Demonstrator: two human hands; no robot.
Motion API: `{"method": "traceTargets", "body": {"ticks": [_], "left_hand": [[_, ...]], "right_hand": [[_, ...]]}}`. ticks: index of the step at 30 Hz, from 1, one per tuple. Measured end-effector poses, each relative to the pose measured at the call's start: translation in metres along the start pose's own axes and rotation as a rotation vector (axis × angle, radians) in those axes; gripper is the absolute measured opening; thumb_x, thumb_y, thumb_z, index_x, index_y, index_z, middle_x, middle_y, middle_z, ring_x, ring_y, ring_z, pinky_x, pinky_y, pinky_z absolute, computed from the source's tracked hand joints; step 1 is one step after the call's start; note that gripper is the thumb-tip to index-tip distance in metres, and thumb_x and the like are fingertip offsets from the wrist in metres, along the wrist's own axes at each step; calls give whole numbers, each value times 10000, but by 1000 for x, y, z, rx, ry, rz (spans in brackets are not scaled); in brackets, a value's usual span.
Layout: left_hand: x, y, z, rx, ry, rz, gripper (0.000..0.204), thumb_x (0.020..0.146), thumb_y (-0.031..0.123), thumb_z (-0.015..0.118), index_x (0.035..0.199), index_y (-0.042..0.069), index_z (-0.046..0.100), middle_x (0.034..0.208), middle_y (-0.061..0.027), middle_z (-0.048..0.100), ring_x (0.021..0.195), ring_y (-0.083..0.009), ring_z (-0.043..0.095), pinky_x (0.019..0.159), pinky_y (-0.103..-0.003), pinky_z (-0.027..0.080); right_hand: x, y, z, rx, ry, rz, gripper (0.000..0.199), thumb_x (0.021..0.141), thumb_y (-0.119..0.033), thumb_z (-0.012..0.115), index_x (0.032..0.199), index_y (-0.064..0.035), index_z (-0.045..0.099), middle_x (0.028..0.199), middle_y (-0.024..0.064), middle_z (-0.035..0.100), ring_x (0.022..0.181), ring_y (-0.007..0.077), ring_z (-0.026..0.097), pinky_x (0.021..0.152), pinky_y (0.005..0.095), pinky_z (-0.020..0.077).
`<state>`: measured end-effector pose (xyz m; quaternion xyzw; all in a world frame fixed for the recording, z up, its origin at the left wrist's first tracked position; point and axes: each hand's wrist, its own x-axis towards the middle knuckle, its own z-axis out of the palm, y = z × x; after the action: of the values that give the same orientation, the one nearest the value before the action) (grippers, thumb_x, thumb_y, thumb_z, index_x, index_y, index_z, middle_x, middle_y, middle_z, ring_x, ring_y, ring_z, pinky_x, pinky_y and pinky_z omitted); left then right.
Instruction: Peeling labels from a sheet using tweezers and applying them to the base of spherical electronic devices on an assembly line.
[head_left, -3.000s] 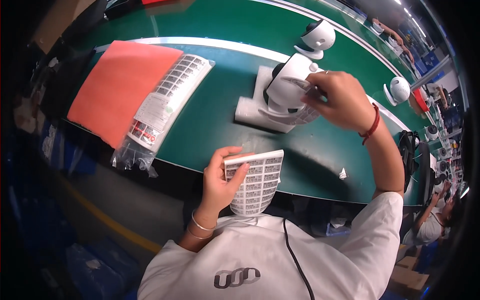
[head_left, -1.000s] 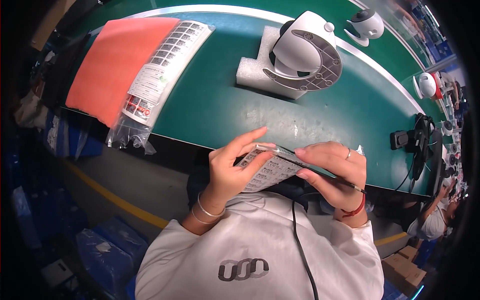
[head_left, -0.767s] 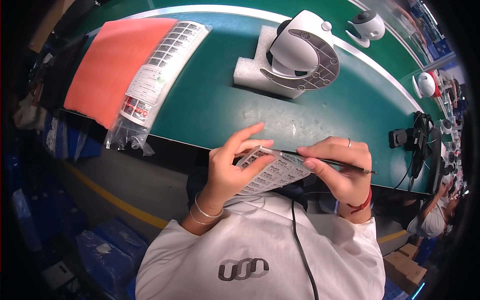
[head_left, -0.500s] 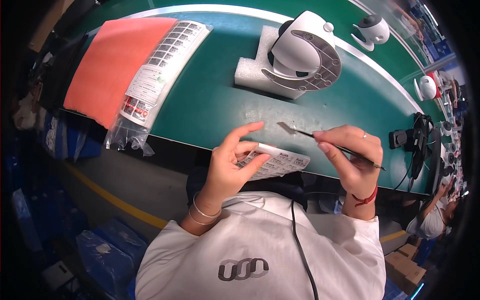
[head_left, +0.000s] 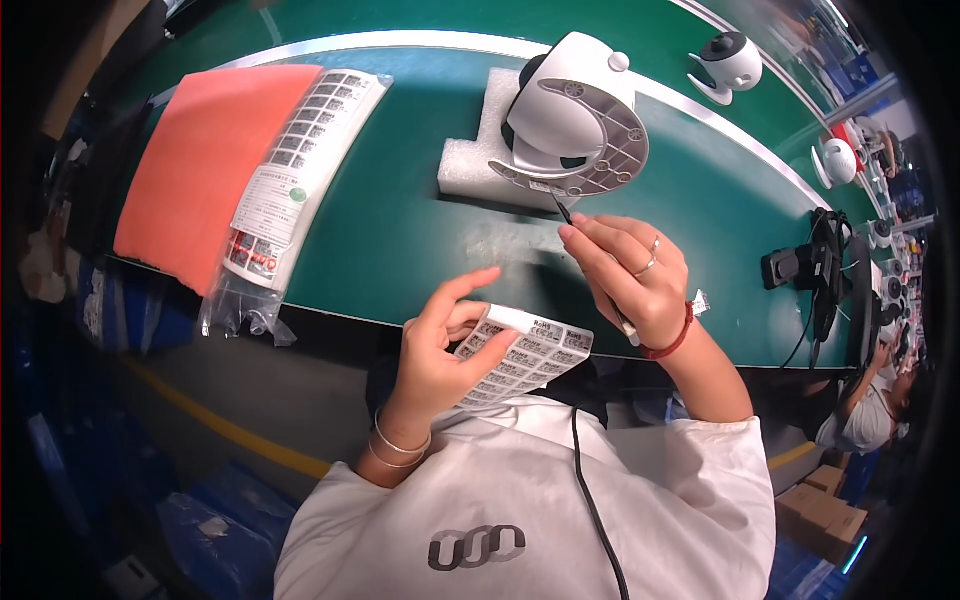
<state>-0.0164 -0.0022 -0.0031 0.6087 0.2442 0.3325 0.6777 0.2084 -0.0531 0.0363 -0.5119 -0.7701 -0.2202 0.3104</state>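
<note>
My left hand holds a sheet of small printed labels between thumb and fingers, its index finger stretched out. The sheet tilts above my lap at the table's front edge. My right hand pinches a slim black tweezers-like tool. Its tip reaches the lower rim of the ribbed grey base of a white rounded device. A small pale label shows on that rim by the tip; whether the tool still touches it I cannot tell. The device lies on its side on a white foam block.
An orange-red sheet and a bagged stack of labels lie at the left of the green table. Black cables with a plug-in adapter lie at the right. Similar white devices stand beyond the table's far rim.
My right hand has moved left and away from me, bringing the tool's tip from above the table to the device's base. The label sheet now faces up more. The view has shifted slightly.
</note>
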Motion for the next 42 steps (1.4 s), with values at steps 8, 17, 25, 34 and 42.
{"method": "traceTargets", "body": {"ticks": [8,17,25,34,42], "left_hand": [[0,2,-3,24,-34,-18,560,793,-93,666,1301,-45,436,989,-187,684,920,-177,668,815,-264,535],[0,1,-5,8,-55,-30,544,795,-91,663,1290,-50,443,991,-189,684,924,-184,668,826,-271,533],[1,0,-6,6,-70,-15,539,798,-90,661,1290,-48,445,996,-188,683,930,-180,666,827,-271,533],[-2,0,-7,17,-76,5,420,797,-69,684,1192,-43,545,982,-160,693,904,-150,666,801,-259,536],[-7,-2,-12,-65,-67,-12,381,786,-68,690,1145,-60,562,988,-165,685,903,-158,664,800,-259,530]], "right_hand": [[2,-1,10,-57,-7,36,376,624,-61,620,990,-15,696,977,82,678,830,221,668,676,312,538],[3,-8,15,-36,-52,118,379,626,-1,704,1004,-33,687,910,98,679,802,227,670,649,301,531],[-4,-7,18,382,275,569,217,763,58,710,977,25,698,886,150,700,769,213,673,666,271,517],[15,-18,43,-82,202,231,171,728,-89,737,890,-50,700,783,66,664,657,212,654,551,301,514],[16,-36,37,145,246,491,132,744,-50,743,867,-33,698,852,112,692,724,244,680,628,297,536]]}}
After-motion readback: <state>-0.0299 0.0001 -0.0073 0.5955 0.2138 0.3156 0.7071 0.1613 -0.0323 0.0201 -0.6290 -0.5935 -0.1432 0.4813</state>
